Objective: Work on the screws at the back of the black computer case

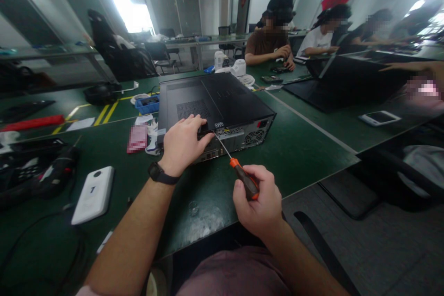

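You clasp the screwdriver (242,175) in your right hand (262,202), left hand (185,141) pinch unclear, seemingly working at the computer case (239,101): keep the shaft (224,146) steady

A hand could pass over the bare green counter (305,143) right of the black computer case (239,97), up to the phone (379,118) and large black panel (347,81). The case itself blocks the way straight ahead, with white devices (231,65) behind it. Left, the blue tray (147,104) and white power bank (93,195) crowd the surface. At the near panel, the left hand (185,141) and the screwdriver (243,176) take up the approach
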{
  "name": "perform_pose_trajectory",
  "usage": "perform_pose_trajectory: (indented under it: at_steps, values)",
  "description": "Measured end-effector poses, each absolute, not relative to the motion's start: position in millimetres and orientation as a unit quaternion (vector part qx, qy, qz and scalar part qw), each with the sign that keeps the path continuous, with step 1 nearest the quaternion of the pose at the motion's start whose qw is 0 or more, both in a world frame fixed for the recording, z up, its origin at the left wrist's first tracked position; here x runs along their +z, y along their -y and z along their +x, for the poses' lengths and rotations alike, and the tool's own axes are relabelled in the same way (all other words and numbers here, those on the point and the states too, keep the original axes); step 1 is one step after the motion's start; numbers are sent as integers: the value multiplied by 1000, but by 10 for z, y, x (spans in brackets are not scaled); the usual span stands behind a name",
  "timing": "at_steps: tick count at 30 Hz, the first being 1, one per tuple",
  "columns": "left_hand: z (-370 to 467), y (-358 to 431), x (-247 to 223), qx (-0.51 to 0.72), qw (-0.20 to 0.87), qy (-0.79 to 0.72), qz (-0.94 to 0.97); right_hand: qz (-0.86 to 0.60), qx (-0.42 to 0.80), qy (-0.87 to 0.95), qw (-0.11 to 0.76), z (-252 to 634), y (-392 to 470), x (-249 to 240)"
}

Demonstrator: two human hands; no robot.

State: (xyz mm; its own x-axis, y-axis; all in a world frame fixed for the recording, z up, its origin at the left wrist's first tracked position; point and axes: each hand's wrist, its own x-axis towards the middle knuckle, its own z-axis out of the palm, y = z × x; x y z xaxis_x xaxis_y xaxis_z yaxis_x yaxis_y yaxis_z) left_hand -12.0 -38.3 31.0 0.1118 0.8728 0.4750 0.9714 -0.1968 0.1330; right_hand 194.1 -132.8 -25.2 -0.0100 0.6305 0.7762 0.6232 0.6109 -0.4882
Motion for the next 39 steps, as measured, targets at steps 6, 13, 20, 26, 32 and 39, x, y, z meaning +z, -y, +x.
perform_pose_trajectory:
  at_steps: [6,13,20,26,32,39]
  values:
    - [-133,373,296,-238,109,619,-741,-457,-1,699,550,1951,1309,-249]
    - [-130,371,300,-236,112,621,-740,-446,8,706,551,1948,1327,-233]
    - [-129,367,291,-240,112,618,-740,-469,9,699,540,1969,1306,-260]
    - [-130,366,292,-241,109,620,-739,-449,6,699,557,1944,1330,-223]
    - [-125,378,296,-239,115,619,-739,-460,-15,696,551,1965,1307,-226]
    - [-126,370,290,-235,110,623,-738,-447,16,707,548,1965,1324,-206]
